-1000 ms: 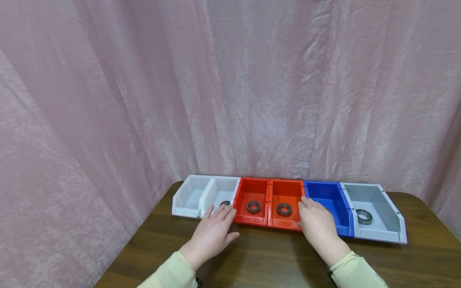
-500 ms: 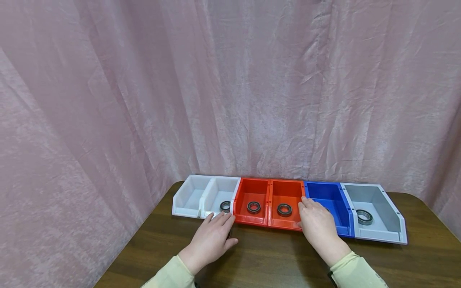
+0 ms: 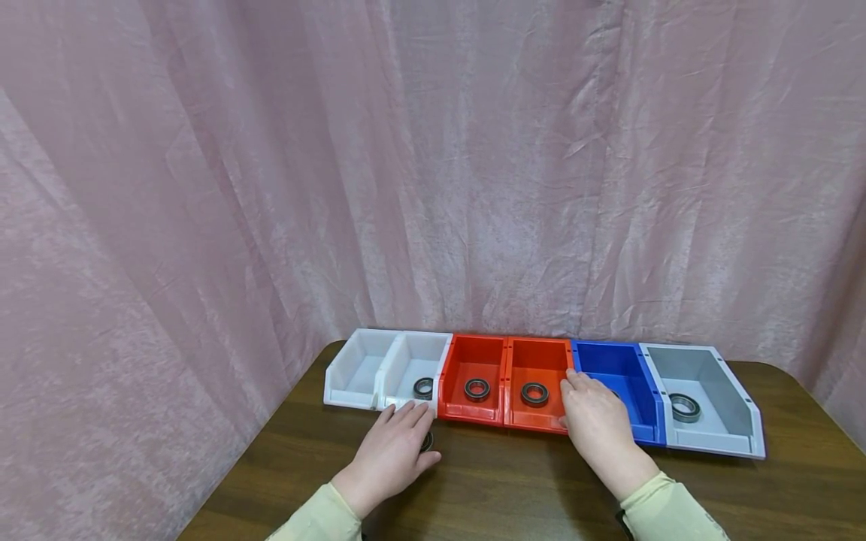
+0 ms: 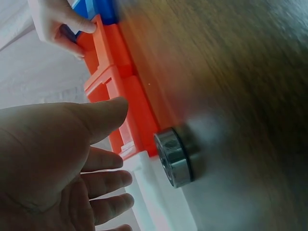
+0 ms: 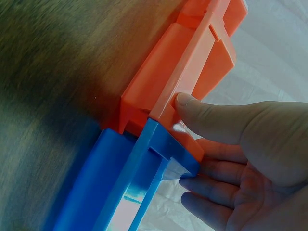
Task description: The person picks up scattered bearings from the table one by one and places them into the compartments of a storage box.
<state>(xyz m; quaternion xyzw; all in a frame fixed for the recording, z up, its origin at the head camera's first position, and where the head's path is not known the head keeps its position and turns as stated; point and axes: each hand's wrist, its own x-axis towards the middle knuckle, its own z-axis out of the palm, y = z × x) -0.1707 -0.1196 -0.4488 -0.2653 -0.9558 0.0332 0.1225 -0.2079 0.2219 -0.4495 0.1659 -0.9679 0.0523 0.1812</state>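
Note:
My left hand point(image 3: 389, 454) hovers with loosely spread fingers by the front edge of the second white bin point(image 3: 416, 349). Beside its thumb a ball bearing point(image 4: 174, 158) lies flat on the table, partly hidden by the hand in the head view. Another bearing point(image 3: 422, 388) is inside that white bin. My right hand point(image 3: 597, 413) rests at the wall between the right red bin point(image 3: 537, 353) and the blue bin point(image 3: 609, 359). In the right wrist view its thumb point(image 5: 185, 101) touches the red rim, its fingers beyond it fairly straight.
The left red bin point(image 3: 476, 349) holds a bearing point(image 3: 476, 389), the right red one a bearing point(image 3: 534, 394), and the grey bin point(image 3: 734, 398) a bearing point(image 3: 685, 408). A bearing in the blue bin is mostly hidden. An outer white bin point(image 3: 361, 361) stands leftmost. Behind hangs a pink curtain point(image 3: 473, 165).
My left hand has drawn back from the white bin towards me, uncovering the bearing inside and more of the one on the table. The right hand has stayed in place.

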